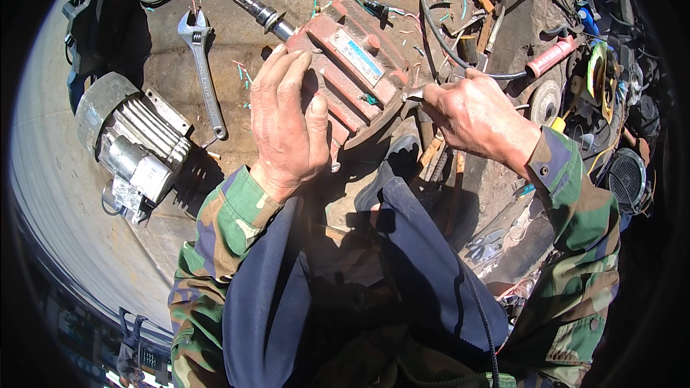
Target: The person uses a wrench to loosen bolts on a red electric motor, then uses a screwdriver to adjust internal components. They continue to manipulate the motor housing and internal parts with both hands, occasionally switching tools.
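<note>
A red electric motor [345, 64] with cooling fins, a label plate and a steel shaft [264, 16] lies on the ground before me, shaft towards the upper left. My left hand [291, 118] rests at the motor's left side, palm down, fingers extended and holding nothing. At the motor's right end my right hand [471, 113] is closed around a small metal tool [414, 94], whose tip meets the edge of the housing. Most of that tool is hidden in my fist, so its kind cannot be told.
An adjustable wrench [205, 75] and a grey finned motor [140, 140] lie to the left. On the right are a red-handled tool [552, 56] on a black cable, a grinding disc [544, 102], a round speaker-like part [626, 180] and piled scrap. Wire snippets litter the ground.
</note>
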A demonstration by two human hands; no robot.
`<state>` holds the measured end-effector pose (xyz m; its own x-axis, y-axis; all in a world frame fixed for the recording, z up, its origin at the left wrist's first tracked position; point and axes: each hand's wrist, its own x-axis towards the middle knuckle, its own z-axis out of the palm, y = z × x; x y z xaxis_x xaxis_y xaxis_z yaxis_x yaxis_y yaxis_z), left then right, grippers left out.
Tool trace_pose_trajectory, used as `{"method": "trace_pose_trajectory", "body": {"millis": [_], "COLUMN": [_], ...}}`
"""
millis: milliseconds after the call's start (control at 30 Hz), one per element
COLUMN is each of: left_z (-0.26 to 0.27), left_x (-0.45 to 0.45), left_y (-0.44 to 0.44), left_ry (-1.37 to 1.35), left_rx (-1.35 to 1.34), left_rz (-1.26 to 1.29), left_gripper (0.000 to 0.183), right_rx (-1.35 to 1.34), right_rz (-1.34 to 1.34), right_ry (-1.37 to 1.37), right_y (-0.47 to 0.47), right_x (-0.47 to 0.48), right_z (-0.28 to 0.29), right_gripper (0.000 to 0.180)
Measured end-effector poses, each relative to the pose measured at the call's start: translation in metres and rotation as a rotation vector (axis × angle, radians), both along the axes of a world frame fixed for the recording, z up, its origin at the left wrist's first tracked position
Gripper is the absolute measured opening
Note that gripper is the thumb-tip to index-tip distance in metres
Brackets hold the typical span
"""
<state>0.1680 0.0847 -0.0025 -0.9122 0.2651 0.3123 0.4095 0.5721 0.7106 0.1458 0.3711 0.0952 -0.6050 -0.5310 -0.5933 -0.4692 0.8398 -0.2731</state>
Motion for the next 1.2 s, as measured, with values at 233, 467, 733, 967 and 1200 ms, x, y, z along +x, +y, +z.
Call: {"method": "trace_pose_trajectory", "body": {"millis": [233, 467, 733, 967, 1200], "left_z": [0.001, 0.006, 0.003, 0.004, 0.004], "left_x": [0.002, -0.003, 0.001, 0.001, 0.002], "left_y": [-0.002, 0.005, -0.002, -0.001, -0.003], "left_ry": [0.011, -0.010, -0.004, -0.016, -0.028], "left_rx": [-0.022, -0.003, -0.024, -0.011, -0.012], "left_rz": [0.014, -0.009, -0.009, -0.006, -0.002], "left_gripper": [0.049, 0.049, 0.050, 0.049, 0.049], "right_rx": [0.010, -0.105, -0.029, 0.036, 0.012], "right_rz": [-0.128, -0.398, -0.115, -0.057, -0.047], "right_ry": [-0.049, -0.525, -0.154, -0.081, -0.059], "right_y": [-0.022, 0.001, 0.008, 0.003, 0.001], "right_x": [0.008, -0.029, -0.027, -0.016, -0.012], "right_z": [0.004, -0.002, 0.007, 0.002, -0.001], "right_gripper": [0.019, 0.034, 0.019, 0.024, 0.020]}}
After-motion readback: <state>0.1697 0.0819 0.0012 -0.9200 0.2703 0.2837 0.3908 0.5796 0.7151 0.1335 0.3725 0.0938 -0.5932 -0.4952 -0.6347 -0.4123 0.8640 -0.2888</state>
